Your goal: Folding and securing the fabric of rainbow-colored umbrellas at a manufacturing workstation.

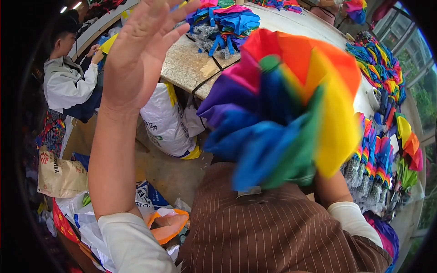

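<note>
At centre right of the head view, a rainbow-coloured umbrella canopy [287, 109] fills the space above the person's lap, blurred, its panels of red, orange, yellow, green, blue and purple fanned outward. Right hand: hidden behind the canopy, only the forearm and a white sleeve cuff [353, 218] showing beneath it, so whether its fingers are closed cannot be told. Left hand [136, 59]: raised high at upper left, palm toward the camera, fingers spread wide and holding nothing, well apart from the canopy. Below both arms lies a brown pinstriped garment [273, 232] over the person's lap. Behind the canopy, a speckled stone worktable [186, 66] bears a heap of blue and multicoloured folded umbrellas [225, 22]; further rainbow umbrellas [378, 63] are stacked along the right rim. A white sack [166, 123] leans against the table's near edge. At far left, another person in a pale jacket [66, 82] works at a separate bench.
</note>
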